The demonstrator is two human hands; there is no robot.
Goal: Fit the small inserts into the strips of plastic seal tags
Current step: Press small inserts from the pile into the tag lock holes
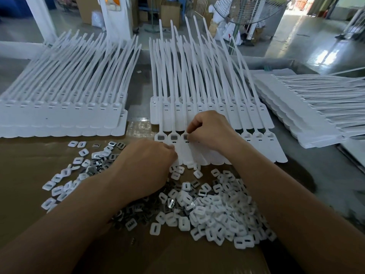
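Note:
A strip of white plastic seal tags [262,147] lies in front of me, its long tails pointing away. Its three leftmost heads hold grey metal inserts [173,137]. My right hand [213,131] hovers over the third head, fingers curled, pinching a small insert at that socket. My left hand [146,165] rests on the lower flat ends of the tags, fingers curled down; what it holds is hidden. A heap of white caps [217,212] and grey metal inserts [136,212] lies on brown cardboard near me.
A stack of tag strips [63,115] lies at the left, another stack [207,91] behind the working strip, and a third [316,111] at the right. More loose caps [65,184] are scattered at the left. A fan and boxes stand beyond the table.

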